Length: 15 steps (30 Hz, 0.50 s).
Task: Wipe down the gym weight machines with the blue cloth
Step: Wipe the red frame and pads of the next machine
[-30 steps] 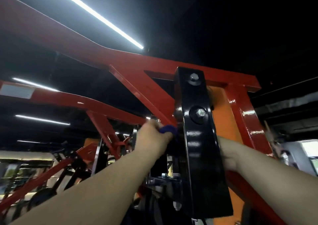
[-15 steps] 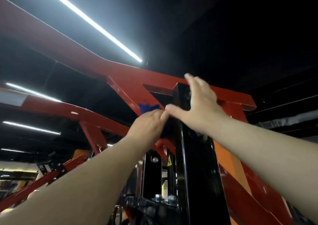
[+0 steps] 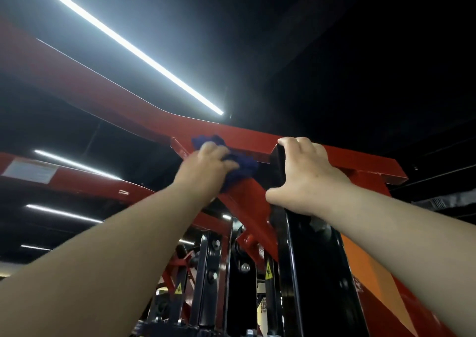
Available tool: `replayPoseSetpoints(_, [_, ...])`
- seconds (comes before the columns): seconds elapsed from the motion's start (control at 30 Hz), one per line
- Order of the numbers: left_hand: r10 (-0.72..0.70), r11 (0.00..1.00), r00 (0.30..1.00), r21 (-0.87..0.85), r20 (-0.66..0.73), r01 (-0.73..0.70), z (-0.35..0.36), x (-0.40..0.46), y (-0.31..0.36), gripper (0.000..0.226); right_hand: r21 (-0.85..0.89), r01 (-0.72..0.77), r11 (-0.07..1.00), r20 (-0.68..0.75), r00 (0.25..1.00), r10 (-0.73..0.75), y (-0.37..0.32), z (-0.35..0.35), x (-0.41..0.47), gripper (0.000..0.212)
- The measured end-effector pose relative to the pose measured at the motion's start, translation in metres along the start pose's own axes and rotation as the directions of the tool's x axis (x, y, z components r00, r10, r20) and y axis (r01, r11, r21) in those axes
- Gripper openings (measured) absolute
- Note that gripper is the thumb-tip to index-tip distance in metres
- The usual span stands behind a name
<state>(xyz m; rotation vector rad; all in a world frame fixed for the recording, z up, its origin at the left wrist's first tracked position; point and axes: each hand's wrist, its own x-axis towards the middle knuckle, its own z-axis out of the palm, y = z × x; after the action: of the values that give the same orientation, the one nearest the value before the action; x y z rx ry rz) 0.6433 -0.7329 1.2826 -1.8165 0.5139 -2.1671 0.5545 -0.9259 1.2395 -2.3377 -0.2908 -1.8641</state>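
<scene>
Up high on the machine here, camera tilted toward the dark ceiling. The left hand (image 3: 210,165) has the blue cloth (image 3: 242,164) bunched under its curled fingers, a firm grip on it, and it presses the wad against the red frame (image 3: 144,112) right where the long sloping beam meets the diagonal brace. Blue fabric spills out above the knuckles and to the right of them, reaching almost to the black upright plate (image 3: 316,272).

Over on the other side, the right hand (image 3: 306,174) sits on the top of that black plate. Fingers hook over the upper edge, thumb stretched out low along the left side, so the hand is wrapped around the plate's top corner. It holds no cloth, only the steel.

Both forearms reach upward from the bottom corners of the view. Behind the right wrist, an orange panel (image 3: 371,267) runs down beside the black plate. Lower down, between the arms, stand more black uprights with bolts, and two small yellow warning stickers (image 3: 268,272) show on the metal. A second red arm (image 3: 77,182) crosses on the left with a pale label on it. A long strip light (image 3: 136,50) glares overhead, with shorter ones further back on the left.
</scene>
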Motion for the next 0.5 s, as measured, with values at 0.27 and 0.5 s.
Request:
replayPoseSetpoints(0.27, [0.175, 0.985, 0.968, -0.038, 0.18, -0.171, 0.0, -0.019, 0.027, 0.06, 0.011, 0.031, 0.999, -0.05, 0.998, -0.03, -0.002, 0.006, 0.0, 0.082])
replayPoseSetpoints(0.5, [-0.334, 0.942, 0.896, 0.078, 0.294, 0.326, -0.008, 0.026, 0.001, 0.053, -0.054, 0.01, 0.998, -0.08, 0.997, -0.014, -0.007, 0.005, -0.002, 0.082])
